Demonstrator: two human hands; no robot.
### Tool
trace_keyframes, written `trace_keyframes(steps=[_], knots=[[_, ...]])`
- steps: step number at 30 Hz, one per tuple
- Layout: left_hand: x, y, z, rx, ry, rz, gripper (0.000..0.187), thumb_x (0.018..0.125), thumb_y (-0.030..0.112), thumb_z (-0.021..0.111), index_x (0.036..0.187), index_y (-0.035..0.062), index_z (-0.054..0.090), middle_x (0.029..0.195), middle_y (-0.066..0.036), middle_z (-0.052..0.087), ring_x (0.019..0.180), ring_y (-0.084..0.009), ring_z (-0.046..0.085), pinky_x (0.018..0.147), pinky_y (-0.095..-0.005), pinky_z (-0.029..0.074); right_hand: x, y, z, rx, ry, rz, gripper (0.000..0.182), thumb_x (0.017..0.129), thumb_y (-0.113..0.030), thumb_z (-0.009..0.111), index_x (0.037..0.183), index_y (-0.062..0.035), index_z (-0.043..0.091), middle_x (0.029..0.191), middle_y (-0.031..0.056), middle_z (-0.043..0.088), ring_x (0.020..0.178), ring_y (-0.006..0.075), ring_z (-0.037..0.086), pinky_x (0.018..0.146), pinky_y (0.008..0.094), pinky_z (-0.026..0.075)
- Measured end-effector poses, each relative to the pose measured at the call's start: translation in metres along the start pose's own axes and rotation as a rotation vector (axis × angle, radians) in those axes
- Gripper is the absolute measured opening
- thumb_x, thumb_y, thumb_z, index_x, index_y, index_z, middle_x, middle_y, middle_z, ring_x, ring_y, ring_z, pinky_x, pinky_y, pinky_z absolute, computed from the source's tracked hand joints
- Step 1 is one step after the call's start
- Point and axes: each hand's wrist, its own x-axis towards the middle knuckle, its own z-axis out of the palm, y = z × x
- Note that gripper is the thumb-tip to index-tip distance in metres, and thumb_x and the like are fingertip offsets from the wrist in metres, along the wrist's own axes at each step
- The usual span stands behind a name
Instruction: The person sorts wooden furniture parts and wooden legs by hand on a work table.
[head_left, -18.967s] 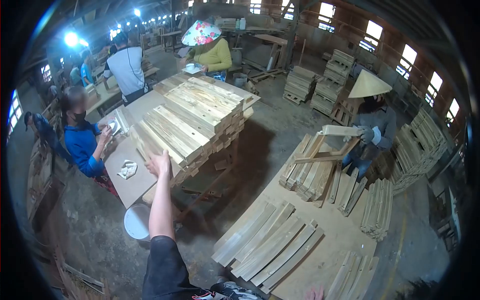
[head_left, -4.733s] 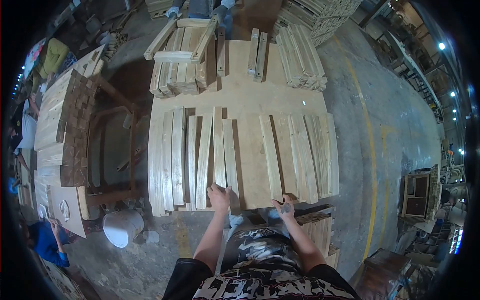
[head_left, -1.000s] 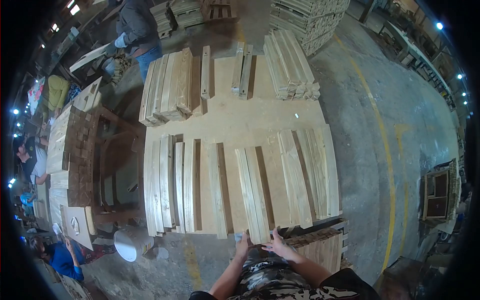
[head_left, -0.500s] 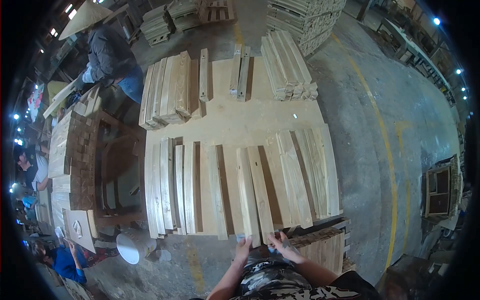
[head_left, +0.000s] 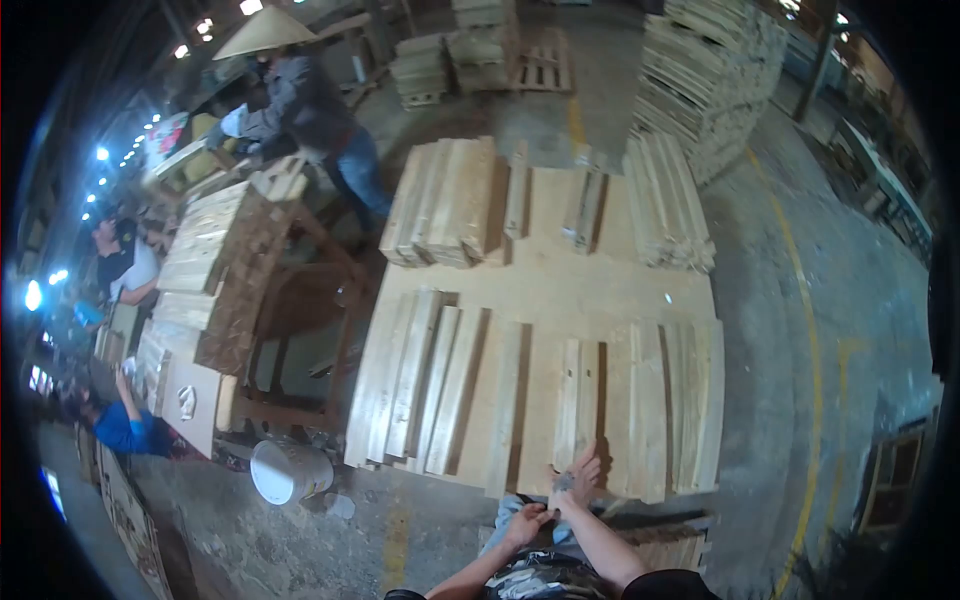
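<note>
Two paired slats [head_left: 577,405] lie side by side near the front edge of the worktop [head_left: 560,285], right of its middle, long axes running front to back. Right hand [head_left: 578,473] rests on their near ends at the front edge; fingers [head_left: 590,464] spread, palm down, touching the wood. Left hand [head_left: 527,522] sits below the front edge, just off the worktop, close to the right wrist; fingers look curled, but whether they grip anything cannot be told at this size.

Left of the pair: a single slat [head_left: 503,405], then a fanned group of slats [head_left: 412,380] reaching the left edge, some overlapping. Right of the pair: a row of wider slats [head_left: 675,405] laid close together, out to the right edge.

Back half of worktop: a thick stack of boards [head_left: 450,200] at the back-left corner, two narrow pieces [head_left: 582,208] near the back middle, a long bundle [head_left: 665,212] along the back-right edge.

Off the worktop: white bucket [head_left: 288,472] on the floor by the front-left corner. A person in a conical hat [head_left: 262,32] stands beyond the back-left corner, bent over another stacked table [head_left: 215,270].
</note>
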Motion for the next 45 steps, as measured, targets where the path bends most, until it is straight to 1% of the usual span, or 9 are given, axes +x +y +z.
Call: trace_keyframes(steps=[6,11,15,22,25,26,29,43,45], knots=[[-0.003,0.029,-0.06,-0.109,-0.16,0.018,0.041,0.104,0.039,0.06,0.125,0.004,0.065,0.105,-0.004,0.07,0.096,-0.0117,0.065,0.082,-0.0272,0.051,0.002,0.007,-0.033,0.422,-0.124,-0.022,0.121,0.071,-0.023,0.088,0.162,-0.0072,0.01,0.154,0.0274,0.034,0.142,0.0432,0.035,0.117,0.0507,0.033],[0.029,0.1,-0.082,-0.171,-0.176,0.178,0.051,0.104,0.052,0.053,0.128,0.0075,0.063,0.113,-0.006,0.068,0.106,-0.0148,0.063,0.088,-0.0323,0.05,-0.044,-0.036,-0.111,1.09,-0.344,-0.047,0.104,0.077,-0.013,0.082,0.16,-0.0014,0.021,0.155,0.0227,0.04,0.135,0.0304,0.049,0.112,0.0384,0.041],[0.021,0.195,-0.067,-0.225,-0.167,0.24,0.079,0.102,0.066,0.038,0.147,0.0011,0.046,0.136,-0.015,0.059,0.123,-0.0242,0.058,0.105,-0.0397,0.044,-0.082,-0.067,-0.151,0.948,-0.453,-0.312,0.106,0.077,-0.021,0.084,0.16,-0.0014,0.022,0.158,0.0222,0.036,0.142,0.0315,0.042,0.117,0.0395,0.035],[-0.068,0.252,-0.09,-0.911,0.041,0.539,0.073,0.101,0.063,0.041,0.145,0.0046,0.047,0.128,-0.017,0.064,0.114,-0.0281,0.064,0.102,-0.0429,0.05,-0.069,-0.074,-0.213,0.635,-0.633,-0.822,0.081,0.091,-0.038,0.074,0.153,0.0004,0.039,0.153,0.0201,0.047,0.142,0.0277,0.044,0.119,0.0381,0.033],[-0.096,0.264,-0.111,-1.046,0.171,0.615,0.071,0.103,0.061,0.039,0.147,0.0047,0.045,0.132,-0.016,0.061,0.117,-0.0284,0.063,0.104,-0.0426,0.048,-0.055,-0.035,-0.169,1.213,-0.811,-0.556,0.072,0.098,-0.05,0.062,0.148,-0.0002,0.048,0.145,0.0172,0.056,0.134,0.0263,0.053,0.115,0.0388,0.038],[-0.102,0.262,-0.118,-1.1,0.23,0.634,0.071,0.104,0.059,0.038,0.148,0.0044,0.044,0.134,-0.016,0.06,0.119,-0.0286,0.062,0.105,-0.0422,0.047,-0.057,-0.028,-0.154,1.356,-0.784,-0.376,0.06,0.106,-0.05,0.045,0.138,-0.0004,0.059,0.134,0.0144,0.064,0.124,0.0283,0.06,0.111,0.0415,0.042],[-0.116,0.251,-0.131,-1.067,0.411,0.814,0.075,0.103,0.061,0.038,0.152,0.0047,0.038,0.139,-0.016,0.056,0.123,-0.03,0.059,0.107,-0.0439,0.046,-0.07,-0.034,-0.111,1.944,-0.996,0.009,0.061,0.104,-0.057,0.044,0.128,-0.0045,0.065,0.129,0.0109,0.067,0.119,0.0272,0.062,0.107,0.0428,0.045],[-0.138,0.242,-0.227,-0.992,0.537,1.025,0.069,0.106,0.055,0.038,0.148,0.0005,0.04,0.137,-0.015,0.056,0.125,-0.0274,0.056,0.108,-0.0418,0.044,-0.132,-0.164,-0.083,1.66,-0.877,0.033,0.077,0.099,-0.07,0.042,0.138,-0.0048,0.051,0.135,0.0134,0.058,0.129,0.0289,0.053,0.11,0.0451,0.043],[-0.161,0.258,-0.266,-1.053,0.462,1.022,0.066,0.107,0.051,0.041,0.144,-0.0032,0.044,0.134,-0.015,0.058,0.122,-0.0274,0.058,0.104,-0.0411,0.047,-0.134,-0.182,-0.062,1.515,-0.798,-0.103,0.066,0.102,-0.062,0.043,0.133,-0.0053,0.055,0.122,0.012,0.064,0.11,0.024,0.062,0.098,0.041,0.05]])
